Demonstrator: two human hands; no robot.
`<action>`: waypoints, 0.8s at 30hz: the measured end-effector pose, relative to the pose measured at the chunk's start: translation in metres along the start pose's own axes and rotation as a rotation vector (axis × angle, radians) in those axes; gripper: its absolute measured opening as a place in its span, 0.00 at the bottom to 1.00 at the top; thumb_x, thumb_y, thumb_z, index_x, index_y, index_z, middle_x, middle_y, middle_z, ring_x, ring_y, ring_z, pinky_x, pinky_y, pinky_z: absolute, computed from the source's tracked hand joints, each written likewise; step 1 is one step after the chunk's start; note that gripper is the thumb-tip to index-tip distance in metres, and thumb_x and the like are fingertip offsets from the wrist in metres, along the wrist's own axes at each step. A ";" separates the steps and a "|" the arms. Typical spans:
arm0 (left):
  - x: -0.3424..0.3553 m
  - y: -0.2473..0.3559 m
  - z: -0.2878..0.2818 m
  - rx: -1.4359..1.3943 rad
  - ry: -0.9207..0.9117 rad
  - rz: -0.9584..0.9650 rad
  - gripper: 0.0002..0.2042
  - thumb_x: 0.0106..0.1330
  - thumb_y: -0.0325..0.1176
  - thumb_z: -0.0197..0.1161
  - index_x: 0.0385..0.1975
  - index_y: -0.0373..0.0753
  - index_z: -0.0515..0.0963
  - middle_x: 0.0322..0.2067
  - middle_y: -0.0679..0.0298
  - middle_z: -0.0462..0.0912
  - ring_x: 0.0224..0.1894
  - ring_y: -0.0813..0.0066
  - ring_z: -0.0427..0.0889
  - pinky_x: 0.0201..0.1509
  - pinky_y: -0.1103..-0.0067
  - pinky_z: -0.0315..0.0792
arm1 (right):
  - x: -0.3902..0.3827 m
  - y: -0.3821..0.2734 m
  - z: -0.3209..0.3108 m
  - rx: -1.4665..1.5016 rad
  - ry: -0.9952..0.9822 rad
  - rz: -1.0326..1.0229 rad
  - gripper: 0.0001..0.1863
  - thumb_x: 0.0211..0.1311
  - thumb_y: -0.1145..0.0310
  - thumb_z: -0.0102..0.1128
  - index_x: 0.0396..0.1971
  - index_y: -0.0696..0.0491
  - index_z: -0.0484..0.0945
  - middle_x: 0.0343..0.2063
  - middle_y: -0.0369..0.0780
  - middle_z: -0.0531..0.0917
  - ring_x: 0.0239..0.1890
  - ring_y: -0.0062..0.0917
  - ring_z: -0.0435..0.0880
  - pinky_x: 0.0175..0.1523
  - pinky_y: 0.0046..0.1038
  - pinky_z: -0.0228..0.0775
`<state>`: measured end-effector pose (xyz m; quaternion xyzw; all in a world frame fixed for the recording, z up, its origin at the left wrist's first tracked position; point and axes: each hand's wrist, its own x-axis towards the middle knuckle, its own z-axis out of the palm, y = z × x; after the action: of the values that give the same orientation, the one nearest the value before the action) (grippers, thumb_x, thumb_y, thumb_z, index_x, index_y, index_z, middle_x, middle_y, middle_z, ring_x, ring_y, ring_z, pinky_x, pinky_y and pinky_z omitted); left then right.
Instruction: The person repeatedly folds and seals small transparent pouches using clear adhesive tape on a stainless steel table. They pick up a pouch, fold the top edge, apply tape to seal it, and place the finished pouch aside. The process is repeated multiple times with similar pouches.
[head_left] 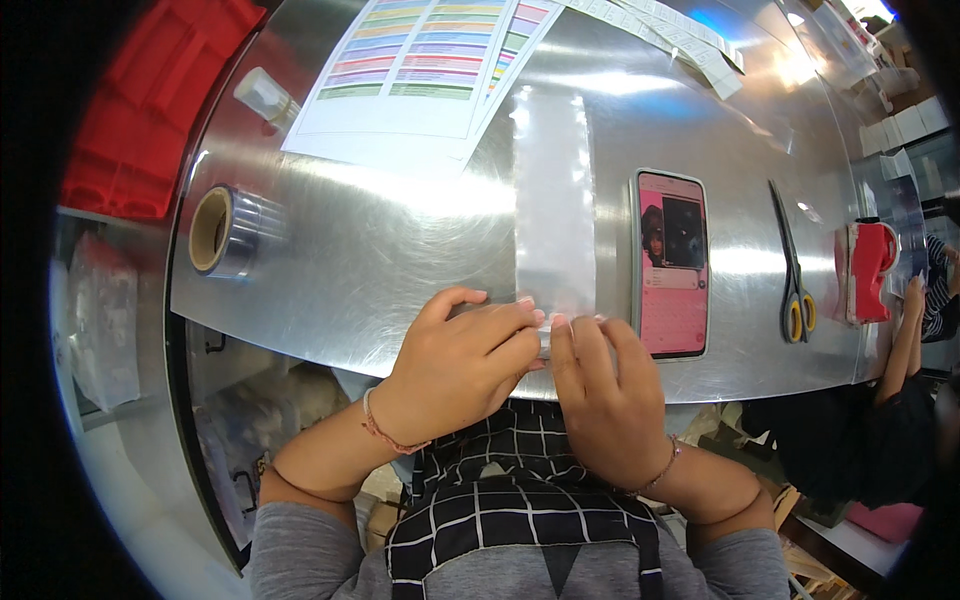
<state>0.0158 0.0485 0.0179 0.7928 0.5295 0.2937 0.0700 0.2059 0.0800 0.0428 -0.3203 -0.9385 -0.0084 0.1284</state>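
Note:
A long, narrow strip of clear plastic film (553, 190) lies flat on the steel table, its length running away from me. My left hand (462, 350) is closed at its near end, with the fingertips pinching the film close to the table's front edge. Right beside it, my right hand (608, 395) has its fingers bent down onto the same end. The fingertips of both hands nearly meet there, and they partly hide the gathered edge of the film.
Right of the strip lies a phone (672, 265) with a lit screen, then scissors (792, 270) and a red tape dispenser (868, 272). At left stand a roll of clear film (228, 232) and a small bottle (266, 98). Printed sheets (400, 120) lie behind; another person's arm (905, 335) shows far right.

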 end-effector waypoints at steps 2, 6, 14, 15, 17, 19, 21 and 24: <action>0.000 0.001 0.001 -0.009 -0.004 -0.009 0.07 0.59 0.36 0.70 0.33 0.44 0.80 0.45 0.69 0.84 0.43 0.76 0.84 0.57 0.71 0.71 | 0.000 0.002 0.003 0.011 0.005 -0.024 0.24 0.51 0.74 0.57 0.50 0.65 0.80 0.45 0.45 0.80 0.48 0.37 0.80 0.49 0.33 0.77; 0.007 0.001 -0.005 -0.106 -0.059 -0.051 0.11 0.58 0.34 0.70 0.38 0.42 0.79 0.51 0.63 0.81 0.51 0.68 0.82 0.61 0.67 0.70 | 0.001 0.008 0.008 0.026 0.050 -0.075 0.22 0.51 0.74 0.58 0.48 0.65 0.81 0.45 0.45 0.80 0.47 0.36 0.81 0.48 0.33 0.77; 0.054 -0.030 -0.047 0.223 -0.365 0.232 0.29 0.52 0.30 0.70 0.58 0.43 0.73 0.64 0.64 0.73 0.70 0.66 0.68 0.72 0.56 0.60 | 0.004 0.014 0.005 -0.081 0.118 -0.189 0.15 0.55 0.73 0.60 0.42 0.64 0.82 0.38 0.44 0.80 0.44 0.33 0.80 0.47 0.29 0.77; 0.064 -0.034 -0.043 0.232 -0.391 0.316 0.29 0.54 0.29 0.69 0.59 0.44 0.73 0.65 0.65 0.73 0.70 0.66 0.68 0.73 0.57 0.60 | 0.003 0.014 0.004 -0.092 0.114 -0.194 0.15 0.55 0.73 0.60 0.41 0.64 0.82 0.38 0.44 0.80 0.44 0.33 0.80 0.47 0.29 0.77; 0.083 -0.038 -0.032 0.283 -0.492 0.477 0.28 0.57 0.28 0.66 0.61 0.44 0.73 0.66 0.66 0.72 0.71 0.68 0.67 0.74 0.58 0.59 | 0.002 0.012 0.002 -0.031 0.121 -0.185 0.18 0.51 0.73 0.60 0.43 0.65 0.82 0.39 0.46 0.81 0.44 0.35 0.81 0.46 0.30 0.77; 0.094 -0.039 -0.024 0.337 -0.455 0.606 0.23 0.59 0.29 0.63 0.57 0.45 0.75 0.58 0.69 0.76 0.64 0.72 0.72 0.73 0.62 0.62 | -0.001 0.010 0.001 0.002 0.120 -0.180 0.20 0.50 0.73 0.60 0.44 0.67 0.81 0.40 0.48 0.81 0.45 0.36 0.81 0.46 0.31 0.77; 0.101 -0.036 -0.018 0.466 -0.578 0.670 0.23 0.58 0.31 0.64 0.56 0.46 0.74 0.57 0.70 0.76 0.63 0.72 0.72 0.72 0.64 0.63 | -0.003 0.008 0.000 0.015 0.111 -0.178 0.21 0.50 0.73 0.60 0.44 0.67 0.81 0.40 0.48 0.81 0.45 0.37 0.81 0.46 0.31 0.77; 0.108 -0.031 -0.013 0.531 -0.673 0.734 0.17 0.59 0.32 0.61 0.50 0.45 0.75 0.48 0.71 0.76 0.57 0.74 0.74 0.70 0.68 0.65 | -0.008 0.005 -0.002 -0.008 0.071 -0.196 0.19 0.56 0.70 0.57 0.44 0.66 0.81 0.41 0.47 0.81 0.47 0.35 0.80 0.53 0.31 0.75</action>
<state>0.0129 0.1545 0.0575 0.9654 0.2230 -0.1136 -0.0734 0.2154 0.0786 0.0429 -0.2271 -0.9601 -0.0358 0.1590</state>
